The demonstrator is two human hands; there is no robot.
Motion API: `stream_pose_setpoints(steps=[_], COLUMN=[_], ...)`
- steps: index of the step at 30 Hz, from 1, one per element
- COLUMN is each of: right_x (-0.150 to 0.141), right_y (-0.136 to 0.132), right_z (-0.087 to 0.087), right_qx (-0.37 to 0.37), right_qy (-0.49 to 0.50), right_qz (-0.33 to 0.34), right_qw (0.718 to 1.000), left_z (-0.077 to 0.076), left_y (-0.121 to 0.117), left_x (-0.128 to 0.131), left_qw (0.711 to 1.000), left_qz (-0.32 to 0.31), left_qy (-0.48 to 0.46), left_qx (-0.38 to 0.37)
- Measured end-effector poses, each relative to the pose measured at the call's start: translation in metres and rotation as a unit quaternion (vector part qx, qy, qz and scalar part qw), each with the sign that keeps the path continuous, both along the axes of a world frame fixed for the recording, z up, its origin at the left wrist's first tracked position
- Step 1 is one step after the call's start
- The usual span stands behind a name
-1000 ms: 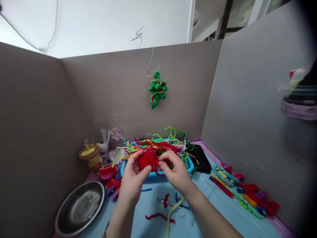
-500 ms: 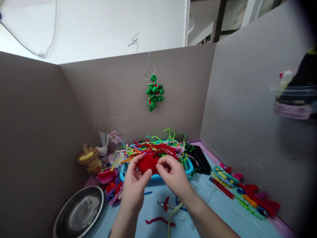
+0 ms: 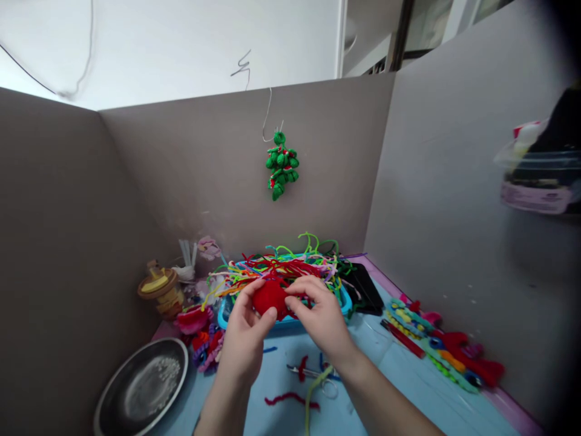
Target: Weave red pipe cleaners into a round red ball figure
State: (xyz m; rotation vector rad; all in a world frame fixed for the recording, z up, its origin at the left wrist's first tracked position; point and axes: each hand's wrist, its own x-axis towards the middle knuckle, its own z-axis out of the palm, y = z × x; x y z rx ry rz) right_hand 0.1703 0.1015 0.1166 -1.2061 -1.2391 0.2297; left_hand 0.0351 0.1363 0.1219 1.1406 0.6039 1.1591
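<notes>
Between my two hands, above the table, is a rounded red fuzzy piece (image 3: pixel 271 298), which looks made of pipe cleaners. My left hand (image 3: pixel 249 315) grips its left side, thumb in front and fingers behind. The fingers of my right hand (image 3: pixel 315 309) pinch at its right edge. Just behind it, a blue basket (image 3: pixel 347 303) is heaped with loose pipe cleaners (image 3: pixel 313 266) in red, green, orange and other colours. Below my hands lie scissors (image 3: pixel 308 370), a short dark red pipe cleaner (image 3: pixel 293 398) and a pale green one (image 3: pixel 312 396).
A metal bowl (image 3: pixel 143 387) with small white bits stands at the left, near a brown pot (image 3: pixel 161 287). Colourful fuzzy figures (image 3: pixel 454 357) and a red-handled tool (image 3: pixel 403 340) lie right. A green ornament (image 3: pixel 281 163) hangs from the grey back panel (image 3: pixel 190 169).
My right hand's fingers have shifted slightly along the red piece's right edge. The left hand keeps its hold. The whole view has moved a little.
</notes>
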Motion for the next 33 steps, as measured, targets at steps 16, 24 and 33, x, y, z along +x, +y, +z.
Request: stream_pose_setpoints(steps=[16,24,33], right_x=[0.013,0.016,0.018], right_y=[-0.001,-0.001,-0.019], right_z=[0.002,0.001,0.021], right_qx=[-0.128,-0.042,-0.105], right_qy=[0.037,0.007,-0.136], right_qz=[0.161,0.166,0.129], right_qw=[0.978,0.985,0.977], left_z=[-0.003,-0.003,-0.005], left_y=[0.006,0.012,0.014], left_x=[-0.007,-0.006,-0.004], left_qw=[0.995,0.999,0.996], left_qz=[-0.058,0.041,0.067], left_qy=[0.059,0.004,0.051], left_qx=[0.049,0.014,0.026])
